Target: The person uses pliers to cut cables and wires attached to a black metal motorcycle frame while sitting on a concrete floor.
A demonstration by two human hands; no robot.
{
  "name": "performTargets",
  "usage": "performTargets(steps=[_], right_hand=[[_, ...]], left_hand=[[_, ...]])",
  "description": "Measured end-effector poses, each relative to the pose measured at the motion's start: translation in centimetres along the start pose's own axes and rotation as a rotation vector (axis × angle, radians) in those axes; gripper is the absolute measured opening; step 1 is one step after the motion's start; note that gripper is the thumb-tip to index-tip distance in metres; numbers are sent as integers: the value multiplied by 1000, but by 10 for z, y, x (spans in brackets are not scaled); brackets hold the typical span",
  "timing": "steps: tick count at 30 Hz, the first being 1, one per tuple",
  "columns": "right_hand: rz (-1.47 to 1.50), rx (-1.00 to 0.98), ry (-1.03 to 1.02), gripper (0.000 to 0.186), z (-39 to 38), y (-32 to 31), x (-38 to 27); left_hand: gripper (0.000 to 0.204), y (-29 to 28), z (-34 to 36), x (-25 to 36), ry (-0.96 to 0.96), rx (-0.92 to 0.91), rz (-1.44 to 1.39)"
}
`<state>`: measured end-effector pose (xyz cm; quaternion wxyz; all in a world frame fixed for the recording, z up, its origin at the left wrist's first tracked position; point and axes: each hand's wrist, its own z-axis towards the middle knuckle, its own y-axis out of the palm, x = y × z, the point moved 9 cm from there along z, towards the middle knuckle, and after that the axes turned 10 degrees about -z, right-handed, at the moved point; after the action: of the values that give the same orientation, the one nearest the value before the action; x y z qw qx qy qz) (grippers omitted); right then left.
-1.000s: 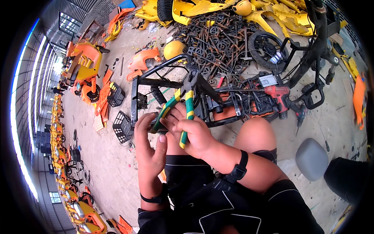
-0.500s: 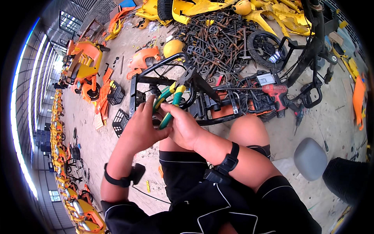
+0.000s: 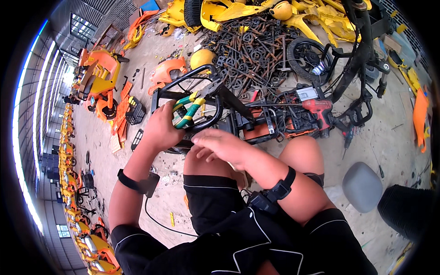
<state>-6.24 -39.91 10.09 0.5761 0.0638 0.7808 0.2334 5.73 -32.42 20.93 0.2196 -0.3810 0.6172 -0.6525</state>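
Large pliers [image 3: 187, 118] with green and yellow handles rest against the rear of a black scooter frame [image 3: 239, 105], jaws among its tubes. My left hand [image 3: 164, 127] grips the handles from the left; its fingers are partly hidden behind them. Just below and right of the handles is my right hand [image 3: 219, 144], apart from the tool, fingers loosely stretched with nothing in them. What the jaws hold, if anything, I cannot make out.
A red cordless drill [image 3: 318, 110] lies on the frame, and another drill [image 3: 348, 134] lies on the floor. Beyond are a heap of rusty metal parts [image 3: 256, 57] and a wheel [image 3: 308, 59]. A grey seat pad [image 3: 362, 187] sits at right, a black crate [image 3: 135, 110] at left.
My right hand has let go of the pliers and moved down and right. The left hand has moved up and left, still on the handles, which have swung up.
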Motion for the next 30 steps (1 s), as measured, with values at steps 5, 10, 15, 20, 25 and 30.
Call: performTargets(steps=[5, 10, 15, 20, 25, 30], right_hand=[[-90, 117, -36, 35, -10, -33, -8], [-145, 136, 2, 43, -22, -36, -10], [-9, 169, -6, 44, -23, -38, 1], [203, 101, -76, 40, -31, -14, -17], [427, 18, -109, 43, 0, 0, 6], [724, -197, -82, 31, -2, 24, -5]], left_hand=[[71, -3, -15, 18, -63, 51, 90], [62, 4, -39, 44, -206, 131, 91], [83, 29, -61, 82, -339, 240, 89], [66, 22, -72, 86, -381, 319, 66], [63, 26, -69, 84, -336, 324, -14], [70, 21, -75, 86, -284, 341, -33]])
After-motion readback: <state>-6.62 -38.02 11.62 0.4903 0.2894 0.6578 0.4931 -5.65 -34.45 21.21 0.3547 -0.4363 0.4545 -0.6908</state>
